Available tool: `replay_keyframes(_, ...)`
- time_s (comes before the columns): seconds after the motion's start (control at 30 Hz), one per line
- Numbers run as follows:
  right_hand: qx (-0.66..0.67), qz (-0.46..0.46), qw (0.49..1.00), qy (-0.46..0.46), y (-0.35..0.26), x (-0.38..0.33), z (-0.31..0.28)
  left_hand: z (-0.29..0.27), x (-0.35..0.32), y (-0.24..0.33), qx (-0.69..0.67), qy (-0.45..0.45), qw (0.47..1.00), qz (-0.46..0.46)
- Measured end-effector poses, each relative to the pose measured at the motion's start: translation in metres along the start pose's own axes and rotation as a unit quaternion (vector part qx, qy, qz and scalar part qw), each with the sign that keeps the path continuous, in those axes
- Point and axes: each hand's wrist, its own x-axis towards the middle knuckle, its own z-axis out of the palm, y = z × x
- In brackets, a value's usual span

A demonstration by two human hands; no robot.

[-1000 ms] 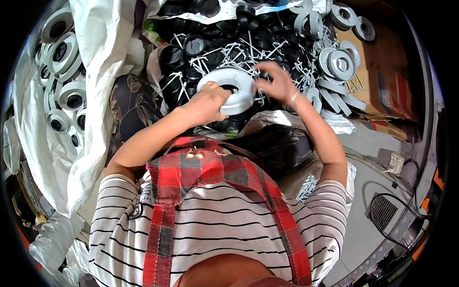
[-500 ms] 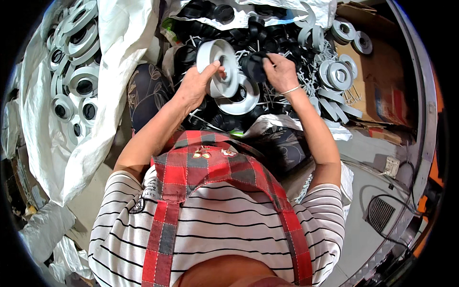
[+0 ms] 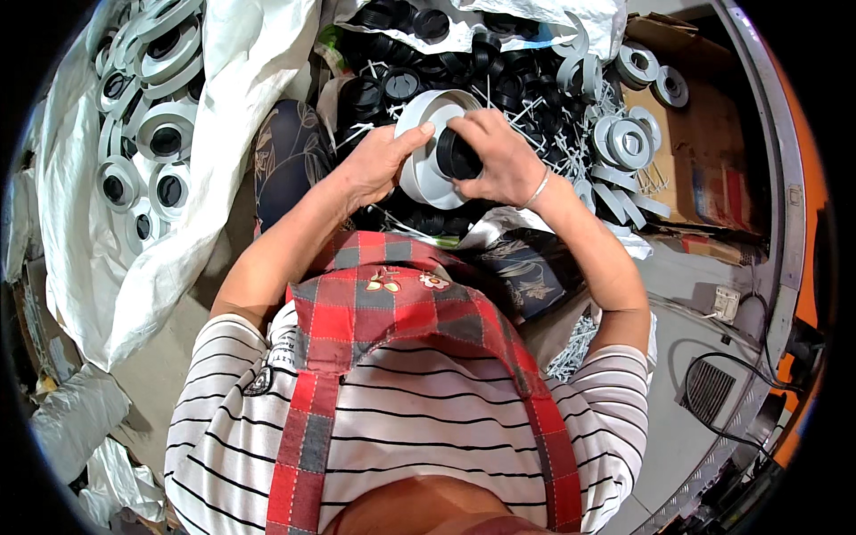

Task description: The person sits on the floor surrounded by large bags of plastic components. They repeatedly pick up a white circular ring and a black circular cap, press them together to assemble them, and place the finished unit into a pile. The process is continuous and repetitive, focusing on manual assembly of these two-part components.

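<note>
White woven sack (image 3: pixel 241 134): largest item, draped well to the left of the white plastic ring, its open mouth showing finished white rings with black centres (image 3: pixel 147 143) stacked inside. Cardboard box (image 3: pixel 704 169): flattened, well to the right of the ring, bearing a few more assembled rings (image 3: pixel 629 143). Heap of loose black caps (image 3: pixel 428 62): spread just beyond and beneath the ring, mixed with thin white plastic offcuts (image 3: pixel 553 116) that trail off to its right. White plastic ring (image 3: pixel 428 143): the landmark piece, a wide flat-sided ring held tilted on edge above the black heap, directly ahead of my chest and my red checked apron (image 3: pixel 392 357). My left hand (image 3: pixel 379 165): wrapped against the ring's left side, thumb laid over its upper rim, palm and fingers closed on the outer wall. My right hand (image 3: pixel 495 160): at the ring's right face, fingers curled tight about a black cap (image 3: pixel 456 153). Black cap: smallest item in hand, round and dark, seated at the ring's central opening and touching it; how deep it sits I cannot tell. Silver bangle (image 3: pixel 535 189): on my right wrist, just right of the ring.
</note>
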Motion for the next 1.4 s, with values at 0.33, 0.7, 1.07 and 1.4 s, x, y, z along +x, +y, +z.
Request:
replay_keyframes(0.33,0.077,0.069,0.991,0.086,0.003,-0.005,0.013,0.010,-0.007,-0.012,-0.047,-0.019,0.998,0.047)
replay_keyframes(0.7,0.422,0.319,0.836,0.147,-0.004,0.004,0.031,0.007,-0.012,0.000,0.357,0.014,0.919,0.167)
replay_keyframes(1.07,-0.027,-0.045,0.992,0.113,0.002,-0.005,0.032,-0.002,-0.006,-0.003,0.081,-0.021,0.995,0.049)
replay_keyframes(1.4,0.019,-0.027,0.998,0.049,0.003,-0.001,0.017,0.004,-0.004,0.014,0.031,-0.023,0.999,0.003)
